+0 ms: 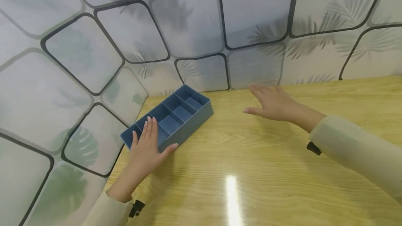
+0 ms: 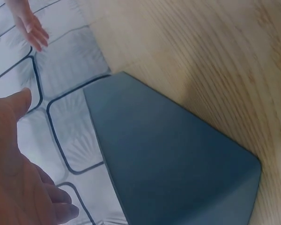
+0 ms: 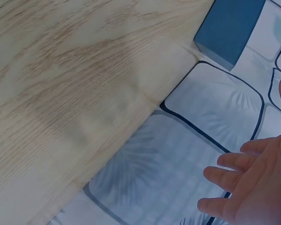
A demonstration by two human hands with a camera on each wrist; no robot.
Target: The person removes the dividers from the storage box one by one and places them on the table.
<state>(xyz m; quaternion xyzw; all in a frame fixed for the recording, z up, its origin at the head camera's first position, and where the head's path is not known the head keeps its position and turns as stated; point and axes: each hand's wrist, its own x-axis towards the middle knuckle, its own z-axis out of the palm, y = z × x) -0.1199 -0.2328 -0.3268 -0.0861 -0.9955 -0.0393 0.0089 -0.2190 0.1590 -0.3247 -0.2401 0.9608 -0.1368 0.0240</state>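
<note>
A blue box with several compartments (image 1: 194, 125) sits at an angle on the wooden table, near the corner of the walls. My left hand (image 1: 147, 152) is over its near end, fingers extended and thumb spread out past the long side. In the left wrist view the box's plain outer side (image 2: 173, 154) shows beside the left hand (image 2: 18, 164). To the right of the box, my right hand (image 1: 273, 104) hovers above the table with fingers straight and nothing held. The right wrist view shows that hand (image 3: 253, 178) apart from the box (image 3: 229, 28).
Patterned wall covering (image 1: 194, 20) with dark rounded outlines and leaf prints rises behind and left of the wooden table (image 1: 267, 170). A strip of light reflects off the tabletop. Small dark devices (image 1: 136, 208) are worn at both wrists.
</note>
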